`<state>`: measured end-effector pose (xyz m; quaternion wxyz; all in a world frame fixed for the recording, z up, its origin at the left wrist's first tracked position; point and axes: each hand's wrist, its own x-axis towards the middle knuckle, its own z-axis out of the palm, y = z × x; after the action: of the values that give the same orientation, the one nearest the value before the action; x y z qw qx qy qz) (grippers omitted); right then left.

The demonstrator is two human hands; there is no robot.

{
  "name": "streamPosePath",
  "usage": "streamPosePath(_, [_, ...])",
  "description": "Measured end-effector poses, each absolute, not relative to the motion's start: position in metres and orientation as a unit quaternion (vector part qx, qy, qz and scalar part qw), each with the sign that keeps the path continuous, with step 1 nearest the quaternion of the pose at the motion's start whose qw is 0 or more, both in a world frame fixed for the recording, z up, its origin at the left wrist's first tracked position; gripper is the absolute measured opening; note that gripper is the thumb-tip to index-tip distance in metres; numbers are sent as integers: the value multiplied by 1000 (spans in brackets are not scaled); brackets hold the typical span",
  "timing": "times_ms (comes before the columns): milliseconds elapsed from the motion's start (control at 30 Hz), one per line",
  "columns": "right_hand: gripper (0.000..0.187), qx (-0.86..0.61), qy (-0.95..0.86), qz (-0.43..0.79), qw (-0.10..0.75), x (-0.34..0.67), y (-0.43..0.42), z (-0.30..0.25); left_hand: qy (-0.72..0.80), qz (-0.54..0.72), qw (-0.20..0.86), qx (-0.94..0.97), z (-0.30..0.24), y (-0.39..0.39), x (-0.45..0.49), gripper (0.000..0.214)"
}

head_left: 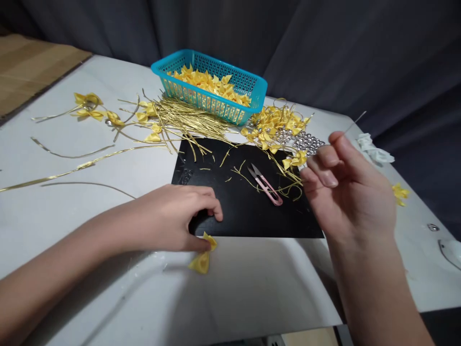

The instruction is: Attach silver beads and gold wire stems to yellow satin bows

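My left hand [176,216] reaches over the near edge of a black mat [230,211], fingers curved and apart. Its thumb tip is at a yellow ribbon bow [200,263] on the white table just in front of the mat; whether it presses on the bow I cannot tell. My right hand [353,187] is raised at the right, palm turned up. Its thumb and forefinger pinch a thin needle-like piece [356,121] that sticks out up and to the right. Pink-handled thread snips [265,185] lie on the mat between my hands, blades apart, among gold cord scraps.
A blue plastic basket [257,89] of yellow bows stands at the back. Gold cords [194,120] are heaped before it. Right of these lie a pile of yellow bows [277,120] and silvery beads [308,143]. A white crumpled thing [374,149] lies farther right. Dark curtains hang behind.
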<state>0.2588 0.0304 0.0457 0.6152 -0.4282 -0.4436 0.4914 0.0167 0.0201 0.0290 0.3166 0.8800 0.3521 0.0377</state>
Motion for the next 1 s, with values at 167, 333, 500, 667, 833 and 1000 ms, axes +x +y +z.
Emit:
streamPosePath(167, [7, -449, -488, 451, 597, 245, 27, 42, 364, -14, 378, 851, 26, 22, 15, 28])
streamPosePath(333, [6, -472, -491, 402, 612, 234, 23, 42, 344, -34, 422, 838, 26, 19, 17, 12])
streamPosePath(500, [13, -499, -562, 333, 570, 227, 20, 24, 388, 114, 575, 711, 21, 20, 26, 17])
streamPosePath(667, [15, -568, -594, 332, 462, 210, 12, -4, 489, 306, 596, 559, 14, 14, 41, 13])
streamPosePath(833, [11, -576, -644, 312, 396, 193, 1, -8, 482, 294, 672, 480, 9, 4, 48, 13])
streamPosePath(1000, [10, -591, -661, 309, 344, 192, 0, -4, 497, 282, 694, 438, 11, 3, 49, 17])
